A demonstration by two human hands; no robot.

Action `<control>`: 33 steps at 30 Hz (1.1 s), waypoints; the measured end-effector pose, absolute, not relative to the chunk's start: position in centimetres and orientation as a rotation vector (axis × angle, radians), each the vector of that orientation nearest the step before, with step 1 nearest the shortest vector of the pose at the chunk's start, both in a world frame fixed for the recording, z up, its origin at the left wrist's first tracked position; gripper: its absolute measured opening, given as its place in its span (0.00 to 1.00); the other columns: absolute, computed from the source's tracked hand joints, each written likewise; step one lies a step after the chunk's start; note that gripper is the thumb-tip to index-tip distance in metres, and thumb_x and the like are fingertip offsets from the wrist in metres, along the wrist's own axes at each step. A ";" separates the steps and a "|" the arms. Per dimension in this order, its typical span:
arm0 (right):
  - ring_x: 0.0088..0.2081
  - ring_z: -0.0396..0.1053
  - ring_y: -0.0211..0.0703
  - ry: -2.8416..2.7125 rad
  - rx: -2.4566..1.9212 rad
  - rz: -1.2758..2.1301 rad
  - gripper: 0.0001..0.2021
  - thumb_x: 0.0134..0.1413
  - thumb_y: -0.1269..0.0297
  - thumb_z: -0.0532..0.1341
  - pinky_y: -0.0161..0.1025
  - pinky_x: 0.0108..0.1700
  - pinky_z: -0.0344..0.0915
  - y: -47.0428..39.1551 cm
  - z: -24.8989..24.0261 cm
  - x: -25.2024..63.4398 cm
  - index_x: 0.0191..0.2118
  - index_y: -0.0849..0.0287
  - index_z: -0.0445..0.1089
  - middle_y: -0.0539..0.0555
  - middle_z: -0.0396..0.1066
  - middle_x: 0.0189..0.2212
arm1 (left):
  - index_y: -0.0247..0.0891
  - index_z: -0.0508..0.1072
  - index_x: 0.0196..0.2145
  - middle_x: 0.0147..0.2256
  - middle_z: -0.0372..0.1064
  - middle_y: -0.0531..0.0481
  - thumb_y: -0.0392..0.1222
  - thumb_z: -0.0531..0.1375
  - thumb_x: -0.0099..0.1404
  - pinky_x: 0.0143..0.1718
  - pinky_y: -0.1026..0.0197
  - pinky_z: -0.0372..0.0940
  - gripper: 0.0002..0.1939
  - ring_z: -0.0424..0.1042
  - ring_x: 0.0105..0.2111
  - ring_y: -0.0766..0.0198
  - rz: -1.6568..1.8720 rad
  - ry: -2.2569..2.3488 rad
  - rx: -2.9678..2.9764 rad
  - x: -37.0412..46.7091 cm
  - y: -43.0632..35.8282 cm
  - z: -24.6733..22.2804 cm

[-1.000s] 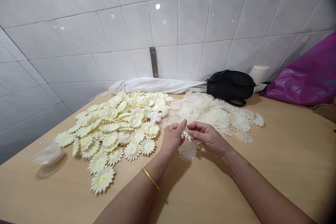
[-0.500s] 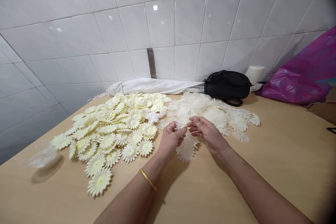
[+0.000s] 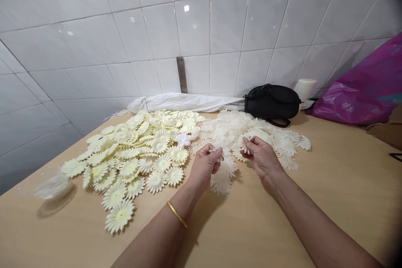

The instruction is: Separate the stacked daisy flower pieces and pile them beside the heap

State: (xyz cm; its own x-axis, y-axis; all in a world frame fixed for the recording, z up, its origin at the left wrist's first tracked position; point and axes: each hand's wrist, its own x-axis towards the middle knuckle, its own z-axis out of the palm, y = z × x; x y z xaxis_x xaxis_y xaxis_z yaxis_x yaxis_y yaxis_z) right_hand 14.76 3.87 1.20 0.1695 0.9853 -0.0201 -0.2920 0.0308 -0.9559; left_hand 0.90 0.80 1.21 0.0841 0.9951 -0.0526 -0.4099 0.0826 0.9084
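My left hand (image 3: pixel 205 165), with a gold bangle on its wrist, is closed in a pinch on a small whitish piece that is too small to make out. To its right, my right hand (image 3: pixel 259 157) pinches a pale flower-shaped piece (image 3: pixel 247 147) between thumb and fingers. Behind and below both hands lies a pile of white, translucent petal pieces (image 3: pixel 228 127). A large heap of pale yellow flower pieces (image 3: pixel 128 155) spreads to the left of my left hand. Between the two heaps rests a crumpled white scrap (image 3: pixel 184 139).
Along the tiled wall lie a white cloth (image 3: pixel 188 102), a black case (image 3: pixel 272 101) and a white roll (image 3: pixel 305 90). A purple bag (image 3: pixel 361 88) stands at the right. A clear plastic bag (image 3: pixel 54 186) sits at the table's left edge.
My right hand has moved right, away from my left hand, and a pale flower piece now shows in its fingers. My left hand has stayed nearly in place.
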 end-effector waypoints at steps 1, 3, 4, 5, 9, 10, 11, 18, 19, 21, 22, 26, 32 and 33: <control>0.19 0.57 0.31 -0.914 -1.055 1.212 0.18 0.28 0.57 0.68 0.32 0.23 0.55 3.9 1.2 14.9 0.18 0.58 0.56 0.43 0.57 0.16 | 0.37 0.53 0.19 0.15 0.55 0.60 0.43 0.63 0.45 0.14 0.69 0.37 0.18 0.49 0.11 0.78 1.303 0.899 0.873 0.9 0.9 1.2; 0.18 0.56 0.31 -1.069 -1.020 1.220 0.17 0.31 0.59 0.67 0.32 0.22 0.53 3.7 1.2 14.7 0.20 0.58 0.57 0.43 0.58 0.15 | 0.37 0.53 0.18 0.12 0.51 0.61 0.39 0.63 0.44 0.14 0.69 0.38 0.17 0.48 0.11 0.78 1.339 0.952 0.859 0.8 1.0 1.1; 0.18 0.55 0.31 -1.146 -1.004 1.224 0.16 0.33 0.59 0.66 0.32 0.22 0.52 3.5 1.2 14.6 0.21 0.58 0.57 0.43 0.58 0.15 | 0.37 0.54 0.18 0.12 0.49 0.62 0.37 0.62 0.43 0.14 0.69 0.38 0.16 0.47 0.10 0.77 1.348 0.973 0.852 0.7 1.1 1.1; 0.18 0.54 0.31 -1.213 -1.000 1.225 0.15 0.34 0.59 0.66 0.32 0.22 0.51 3.3 1.2 14.4 0.23 0.57 0.57 0.43 0.57 0.14 | 0.38 0.55 0.19 0.11 0.50 0.62 0.35 0.61 0.43 0.14 0.69 0.38 0.14 0.47 0.10 0.77 1.350 0.990 0.848 0.7 1.1 1.1; 0.17 0.52 0.31 -1.465 -1.116 1.137 0.13 0.38 0.59 0.63 0.32 0.21 0.48 2.4 1.4 13.8 0.27 0.56 0.57 0.41 0.55 0.15 | 0.38 0.62 0.27 0.14 0.55 0.61 0.35 0.58 0.46 0.14 0.70 0.40 0.09 0.46 0.11 0.77 1.326 1.042 0.919 0.6 0.7 1.5; 0.17 0.52 0.32 -1.537 -1.156 1.083 0.12 0.39 0.60 0.62 0.32 0.21 0.48 2.1 1.4 13.7 0.28 0.56 0.58 0.42 0.55 0.16 | 0.38 0.63 0.28 0.14 0.55 0.61 0.36 0.58 0.47 0.15 0.70 0.41 0.08 0.47 0.12 0.77 1.314 1.048 0.976 0.6 0.5 1.7; 0.18 0.52 0.32 -1.608 -1.194 1.027 0.10 0.40 0.61 0.60 0.32 0.21 0.49 1.9 1.5 13.7 0.30 0.56 0.58 0.42 0.55 0.17 | 0.37 0.65 0.29 0.14 0.54 0.61 0.39 0.59 0.48 0.16 0.70 0.43 0.08 0.48 0.13 0.77 1.298 1.047 1.045 0.7 0.4 1.8; 0.22 0.57 0.36 -1.883 -1.344 0.709 0.12 0.42 0.69 0.53 0.32 0.23 0.51 1.3 1.6 13.5 0.37 0.55 0.57 0.45 0.59 0.20 | 0.33 0.69 0.22 0.22 0.64 0.52 0.41 0.60 0.49 0.27 0.66 0.55 0.07 0.60 0.24 0.70 1.267 1.080 1.361 1.3 -0.1 1.7; 0.22 0.58 0.37 -1.893 -1.346 0.705 0.12 0.42 0.69 0.53 0.33 0.24 0.52 1.3 1.6 13.5 0.38 0.55 0.57 0.46 0.60 0.20 | 0.33 0.70 0.24 0.22 0.64 0.52 0.41 0.60 0.49 0.28 0.66 0.55 0.07 0.60 0.24 0.70 1.259 1.076 1.362 1.3 -0.1 1.7; 0.23 0.59 0.37 -1.903 -1.343 0.714 0.14 0.41 0.70 0.53 0.33 0.25 0.52 1.3 1.7 13.6 0.39 0.56 0.58 0.47 0.62 0.21 | 0.34 0.71 0.27 0.22 0.64 0.53 0.41 0.61 0.48 0.28 0.66 0.55 0.09 0.61 0.24 0.69 1.243 1.070 1.350 1.4 0.0 1.6; 0.24 0.59 0.38 -1.902 -1.337 0.723 0.16 0.41 0.71 0.54 0.34 0.26 0.52 1.3 1.7 13.6 0.40 0.56 0.58 0.47 0.62 0.22 | 0.34 0.72 0.27 0.22 0.64 0.53 0.41 0.61 0.48 0.28 0.66 0.56 0.08 0.61 0.24 0.69 1.246 1.073 1.350 1.3 0.1 1.5; 0.29 0.61 0.38 -1.825 -1.190 0.925 0.19 0.42 0.65 0.58 0.35 0.30 0.56 1.6 1.6 13.8 0.44 0.55 0.59 0.49 0.64 0.28 | 0.34 0.70 0.20 0.23 0.64 0.52 0.38 0.59 0.49 0.30 0.65 0.56 0.04 0.61 0.26 0.68 1.350 1.175 1.352 1.0 0.6 1.1; 0.29 0.61 0.37 -1.372 -0.957 1.366 0.20 0.39 0.58 0.63 0.34 0.31 0.57 2.2 1.6 13.8 0.41 0.57 0.64 0.48 0.64 0.26 | 0.36 0.67 0.22 0.15 0.54 0.58 0.40 0.59 0.49 0.20 0.68 0.48 0.05 0.51 0.16 0.73 1.323 1.215 1.244 0.7 0.7 1.3; 0.27 0.61 0.36 -1.352 -0.954 1.389 0.17 0.38 0.58 0.64 0.34 0.30 0.57 2.2 1.6 13.7 0.37 0.58 0.66 0.48 0.63 0.24 | 0.36 0.67 0.22 0.15 0.53 0.59 0.40 0.59 0.49 0.19 0.68 0.47 0.05 0.50 0.15 0.74 1.324 1.202 1.241 0.8 0.6 1.3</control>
State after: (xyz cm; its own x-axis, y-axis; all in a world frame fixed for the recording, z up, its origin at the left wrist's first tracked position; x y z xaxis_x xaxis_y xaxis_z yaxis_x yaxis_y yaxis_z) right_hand 13.74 2.24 1.59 -0.2525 0.9644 0.0786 -0.1048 0.0535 -0.9930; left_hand 0.78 0.59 1.26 -0.0597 0.9941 0.0904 -0.0057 -0.0909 0.9958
